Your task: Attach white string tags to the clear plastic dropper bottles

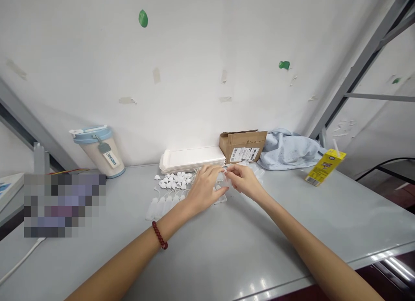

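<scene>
My left hand is curled around a small translucent plastic container, its thumb and fingers on either side. With thumb and forefinger pinched, my right hand grips the top end of the same piece, where something small and white shows. Fingers hide most of it. Left of my hands lies a pile of small white caps. In front of the caps, several similar translucent containers lie in a row, thin white cords at their tops. My left hand and forearm cover part of this row.
Behind the caps lies a stack of flat white boxes, beside a brown cardboard box. A light blue cloth and a yellow drink carton are on the right. A tumbler and a blurred-out item occupy the grey table's left.
</scene>
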### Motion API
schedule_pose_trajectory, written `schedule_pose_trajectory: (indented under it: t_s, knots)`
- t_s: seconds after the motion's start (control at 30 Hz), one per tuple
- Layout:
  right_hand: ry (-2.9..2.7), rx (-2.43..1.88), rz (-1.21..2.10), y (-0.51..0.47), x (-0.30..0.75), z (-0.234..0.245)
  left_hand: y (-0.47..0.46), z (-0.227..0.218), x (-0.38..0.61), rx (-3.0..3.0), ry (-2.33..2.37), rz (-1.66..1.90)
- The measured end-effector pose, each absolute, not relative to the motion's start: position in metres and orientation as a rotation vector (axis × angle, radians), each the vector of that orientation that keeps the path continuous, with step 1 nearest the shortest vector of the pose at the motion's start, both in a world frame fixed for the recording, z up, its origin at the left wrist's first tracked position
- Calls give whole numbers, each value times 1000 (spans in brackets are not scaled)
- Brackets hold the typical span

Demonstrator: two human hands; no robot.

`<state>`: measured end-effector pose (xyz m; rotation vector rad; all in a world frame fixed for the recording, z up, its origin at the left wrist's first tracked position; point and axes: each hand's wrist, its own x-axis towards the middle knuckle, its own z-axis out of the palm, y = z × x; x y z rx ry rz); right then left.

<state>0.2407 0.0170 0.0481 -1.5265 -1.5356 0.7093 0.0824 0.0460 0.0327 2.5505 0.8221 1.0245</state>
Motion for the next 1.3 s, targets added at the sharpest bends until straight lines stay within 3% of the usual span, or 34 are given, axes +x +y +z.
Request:
schedule_pose_trajectory:
  t_s: [1.3]
  knots:
    - [-1716,-1678,1095,29,256,32,28,24,89,2600,1041,478]
